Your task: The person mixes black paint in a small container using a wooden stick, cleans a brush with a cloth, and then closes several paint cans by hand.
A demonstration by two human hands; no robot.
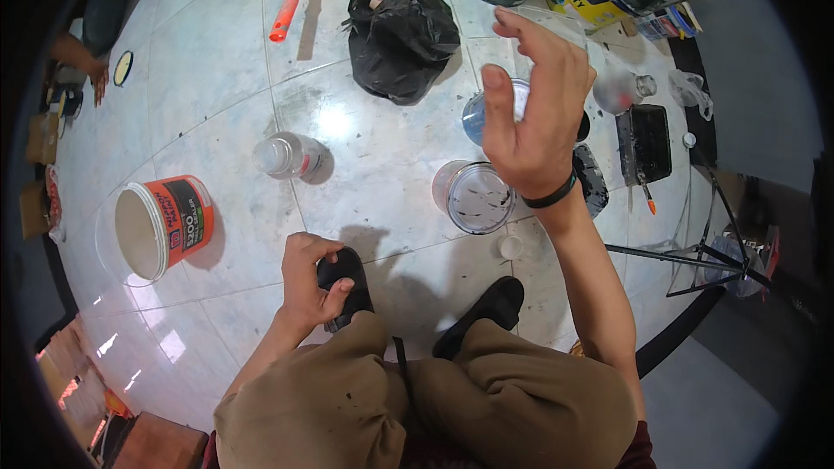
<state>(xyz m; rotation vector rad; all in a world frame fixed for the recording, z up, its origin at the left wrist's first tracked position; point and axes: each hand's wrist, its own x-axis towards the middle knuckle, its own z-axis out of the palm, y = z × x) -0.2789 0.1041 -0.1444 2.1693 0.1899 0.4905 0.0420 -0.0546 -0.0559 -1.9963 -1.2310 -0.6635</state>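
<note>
The round can (pixel 479 198), its lid smeared with dark streaks, is standing on the pale tiled floor (pixel 230 52) just right of the frame's centre. Just above it in the frame, a blue can (pixel 474 119) is sitting partly behind the person's right hand (pixel 540 135), and from here I can't fairly tell whether the hand is touching it or only hovering over it. That hand is spreading open, thumb well away from the fingers, gripping nothing that I can see; a dark wristband (pixel 552 193) is circling the wrist. The left hand (pixel 310 282) is hanging at lower centre over a black shoe (pixel 346 282), its fingers loosely curling, a gap showing before the thumb, and nothing is lying in it.

A small white cup (pixel 511 247) is resting just below the round can. Left of centre, a clear jar (pixel 291 157) is standing near an orange bucket (pixel 185 213). A black plastic bag (pixel 404 43) is slumping at upper centre, an orange roller handle (pixel 287 7) is lying left of it, and a black paint tray (pixel 645 141) is resting at right. At upper left, another person's hand (pixel 97 78) is reaching down beside a round lid (pixel 123 69).
</note>
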